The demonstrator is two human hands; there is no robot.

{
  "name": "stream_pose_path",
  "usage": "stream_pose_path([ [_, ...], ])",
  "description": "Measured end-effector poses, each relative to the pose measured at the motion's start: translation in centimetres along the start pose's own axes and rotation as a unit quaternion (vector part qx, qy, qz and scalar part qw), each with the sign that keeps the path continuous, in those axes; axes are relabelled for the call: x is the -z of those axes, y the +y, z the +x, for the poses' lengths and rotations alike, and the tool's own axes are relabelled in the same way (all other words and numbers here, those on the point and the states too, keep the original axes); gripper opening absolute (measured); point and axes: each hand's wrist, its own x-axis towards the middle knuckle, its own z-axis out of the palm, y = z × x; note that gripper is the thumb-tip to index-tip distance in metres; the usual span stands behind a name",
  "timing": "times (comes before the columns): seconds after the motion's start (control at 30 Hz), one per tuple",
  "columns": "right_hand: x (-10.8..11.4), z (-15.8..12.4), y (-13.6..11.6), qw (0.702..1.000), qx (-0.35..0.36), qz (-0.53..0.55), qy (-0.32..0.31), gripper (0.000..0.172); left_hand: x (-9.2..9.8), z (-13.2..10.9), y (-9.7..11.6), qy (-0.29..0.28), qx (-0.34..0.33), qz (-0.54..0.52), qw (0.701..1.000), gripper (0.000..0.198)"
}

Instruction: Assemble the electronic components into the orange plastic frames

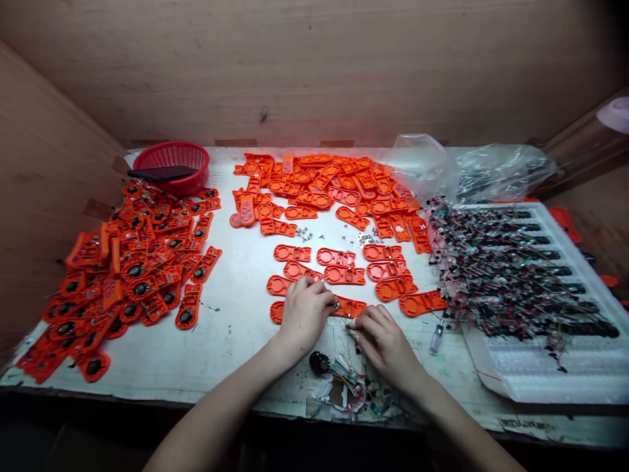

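My left hand [305, 313] rests curled on an orange plastic shell [350, 306] at the front of the table, its fingers pinched on a small metal part I cannot name. My right hand [383, 341] lies just right of it, fingers closed near the shell's end on something too small to make out. Two rows of empty orange shells [344, 265] lie side by side just beyond my hands. Below my wrists sits a small black speaker [319, 362] with coloured wires [351, 383] trailing from it.
Orange shells fitted with speakers [132, 269] are heaped at the left. A red basket [171, 165] stands at the back left. A loose pile of orange shells [329, 187] fills the back middle. A white tray [555, 367] of wired parts is at the right, with plastic bags [472, 172] behind it. A small screwdriver [436, 337] lies beside the tray.
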Motion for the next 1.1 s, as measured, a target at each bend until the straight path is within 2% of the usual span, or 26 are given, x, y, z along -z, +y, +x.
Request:
stream_pose_path([
  [0.13, 0.1, -0.3, 0.0, 1.000, -0.009, 0.019, 0.003, 0.013, 0.0, 0.7, 0.4, -0.003, -0.009, 0.056, 0.998, 0.010],
  [0.23, 0.4, -1.2, 0.3, 0.995, -0.055, 0.045, 0.063, 0.008, 0.1, 0.1, 0.3, 0.008, -0.022, 0.051, 0.998, 0.008],
  [0.33, 0.8, -2.0, 0.5, 0.985, -0.123, 0.035, 0.112, 0.016, 0.2, -1.0, 0.0, 0.043, -0.047, 0.017, 0.998, 0.013],
  [0.4, 0.8, -2.1, 0.5, 0.986, -0.137, 0.004, 0.092, 0.017, 0.1, -1.6, -0.1, 0.053, -0.076, -0.008, 0.996, 0.020],
  [0.47, 0.5, -2.0, 0.3, 0.987, -0.137, -0.032, 0.075, 0.020, -0.2, -2.0, -0.2, 0.045, -0.106, -0.024, 0.993, 0.018],
  [0.57, -0.2, -1.5, 0.1, 0.984, -0.143, -0.058, 0.086, 0.019, -1.0, -2.0, -0.4, 0.042, -0.122, -0.026, 0.991, 0.011],
  [0.67, -0.3, -1.0, 0.1, 0.983, -0.151, -0.027, 0.102, 0.017, -1.6, -1.9, -0.5, 0.051, -0.126, -0.023, 0.990, 0.008],
  [0.97, 0.7, -0.2, 0.7, 0.970, -0.210, 0.055, 0.113, 0.018, -1.6, -0.8, 0.4, 0.038, -0.080, -0.035, 0.995, 0.010],
  [1.1, 0.8, 0.0, 0.9, 0.972, -0.206, 0.084, 0.074, 0.017, -1.6, -0.8, 0.1, 0.041, -0.073, -0.047, 0.995, 0.008],
])
